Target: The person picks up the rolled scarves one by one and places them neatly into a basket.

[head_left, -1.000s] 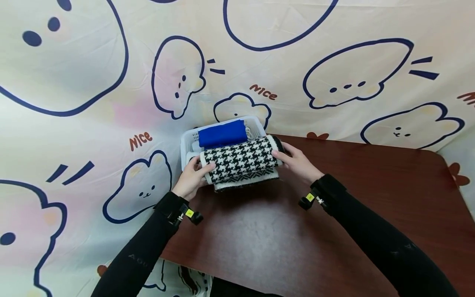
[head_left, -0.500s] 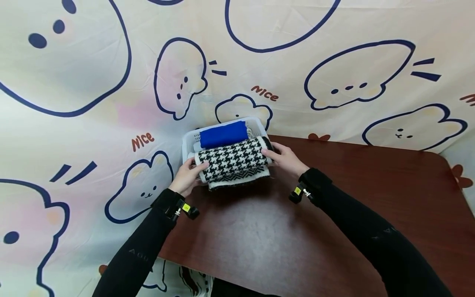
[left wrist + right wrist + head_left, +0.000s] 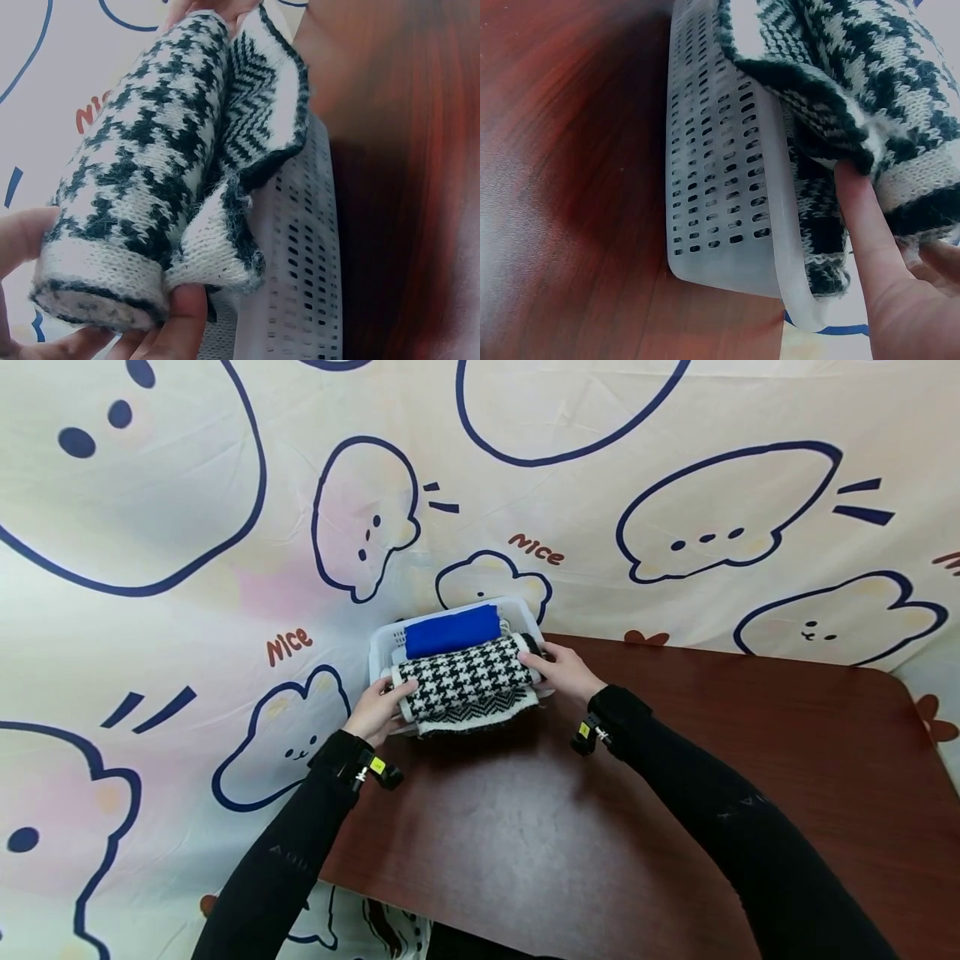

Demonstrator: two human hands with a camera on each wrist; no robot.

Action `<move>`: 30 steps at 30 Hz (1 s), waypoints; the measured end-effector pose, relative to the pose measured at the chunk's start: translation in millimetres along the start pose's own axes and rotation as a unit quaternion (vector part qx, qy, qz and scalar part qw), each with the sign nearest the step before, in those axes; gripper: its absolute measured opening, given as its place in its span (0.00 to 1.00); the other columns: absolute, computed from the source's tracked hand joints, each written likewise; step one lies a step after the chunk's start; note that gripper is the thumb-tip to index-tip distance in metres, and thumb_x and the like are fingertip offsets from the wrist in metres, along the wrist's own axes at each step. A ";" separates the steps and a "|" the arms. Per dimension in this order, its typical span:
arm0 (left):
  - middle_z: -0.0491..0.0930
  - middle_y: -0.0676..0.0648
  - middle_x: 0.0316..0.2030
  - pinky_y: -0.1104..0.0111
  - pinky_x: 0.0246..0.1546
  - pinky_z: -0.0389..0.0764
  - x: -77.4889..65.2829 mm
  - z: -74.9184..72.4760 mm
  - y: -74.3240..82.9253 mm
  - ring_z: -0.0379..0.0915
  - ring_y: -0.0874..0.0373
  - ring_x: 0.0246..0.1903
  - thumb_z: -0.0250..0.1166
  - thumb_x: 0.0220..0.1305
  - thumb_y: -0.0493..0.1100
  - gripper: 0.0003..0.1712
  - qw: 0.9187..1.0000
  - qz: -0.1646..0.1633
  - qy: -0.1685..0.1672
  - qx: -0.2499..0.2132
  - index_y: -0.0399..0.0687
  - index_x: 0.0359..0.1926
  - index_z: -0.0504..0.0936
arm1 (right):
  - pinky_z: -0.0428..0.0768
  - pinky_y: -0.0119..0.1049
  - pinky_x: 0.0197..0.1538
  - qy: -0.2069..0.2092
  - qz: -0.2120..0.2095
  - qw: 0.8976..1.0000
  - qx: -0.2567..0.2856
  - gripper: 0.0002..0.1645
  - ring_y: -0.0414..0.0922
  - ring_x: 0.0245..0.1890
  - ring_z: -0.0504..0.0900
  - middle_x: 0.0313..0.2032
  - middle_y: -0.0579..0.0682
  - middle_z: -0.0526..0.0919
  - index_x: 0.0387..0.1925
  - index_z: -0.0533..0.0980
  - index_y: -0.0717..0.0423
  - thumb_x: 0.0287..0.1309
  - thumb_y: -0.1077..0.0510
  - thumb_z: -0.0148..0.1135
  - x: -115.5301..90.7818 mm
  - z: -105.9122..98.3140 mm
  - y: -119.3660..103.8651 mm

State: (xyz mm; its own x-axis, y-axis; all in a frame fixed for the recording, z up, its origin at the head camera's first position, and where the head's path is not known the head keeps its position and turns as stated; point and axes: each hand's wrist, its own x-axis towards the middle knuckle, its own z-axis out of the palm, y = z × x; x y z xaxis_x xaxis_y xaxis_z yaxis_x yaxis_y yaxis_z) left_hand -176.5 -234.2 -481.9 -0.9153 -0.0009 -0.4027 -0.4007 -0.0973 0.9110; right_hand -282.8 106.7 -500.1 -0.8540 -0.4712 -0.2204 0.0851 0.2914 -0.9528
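Between my two hands lies a rolled knitted scarf (image 3: 465, 677) in black and white houndstooth, over the front of a white plastic basket (image 3: 517, 607). My left hand (image 3: 374, 712) grips its left end, with the thumb on top and fingers underneath in the left wrist view. At the other end my right hand (image 3: 566, 672) holds the roll, and one finger (image 3: 866, 225) touches the loose zigzag-patterned flap. That flap hangs over the basket's front rim (image 3: 780, 202). Inside the basket, behind the scarf, sits a folded blue cloth (image 3: 453, 632).
More black and white knit (image 3: 825, 259) shows inside the basket, below the scarf. The basket stands at the back left of a dark reddish-brown table (image 3: 600, 843), against a cartoon-printed curtain (image 3: 360, 518). A white cord (image 3: 506, 627) lies right of the blue cloth.
Both hands have carried the rolled scarf to the left, so it now lies over the basket's front part. The right hand moved further left than the left hand.
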 end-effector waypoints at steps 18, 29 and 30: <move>0.60 0.33 0.79 0.48 0.77 0.67 15.8 -7.4 10.2 0.64 0.39 0.74 0.59 0.83 0.47 0.45 0.999 -0.004 0.018 -0.026 0.46 0.87 0.43 | 0.79 0.50 0.70 0.010 0.008 1.000 -0.008 0.47 0.64 0.74 0.70 0.83 0.66 0.50 0.87 0.45 0.57 0.83 0.43 0.54 15.9 7.2 -19.6; 0.63 0.33 0.77 0.51 0.72 0.71 28.7 -9.1 3.7 0.70 0.44 0.66 0.62 0.81 0.45 0.45 0.999 0.021 0.047 -0.008 0.45 0.86 0.47 | 0.79 0.50 0.70 0.023 0.008 1.000 -0.011 0.45 0.61 0.77 0.66 0.82 0.65 0.53 0.87 0.47 0.54 0.83 0.47 0.57 29.7 9.5 -9.1; 0.63 0.33 0.77 0.51 0.72 0.70 29.6 -9.2 3.0 0.68 0.43 0.68 0.62 0.81 0.44 0.45 0.998 0.027 0.049 -0.003 0.45 0.86 0.47 | 0.79 0.50 0.70 0.024 0.006 1.000 -0.017 0.45 0.61 0.77 0.66 0.82 0.65 0.52 0.87 0.47 0.54 0.83 0.48 0.57 30.3 10.0 -9.2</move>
State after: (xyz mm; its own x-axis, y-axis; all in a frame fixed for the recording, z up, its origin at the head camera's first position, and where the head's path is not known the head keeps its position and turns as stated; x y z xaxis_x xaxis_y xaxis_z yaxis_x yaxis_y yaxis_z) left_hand -204.4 -243.7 -491.9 -0.9272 -0.1033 -0.3600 -0.3503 -0.1004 0.9312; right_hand -304.3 81.4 -500.1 -0.8766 -0.4274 -0.2211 0.0790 0.3254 -0.9423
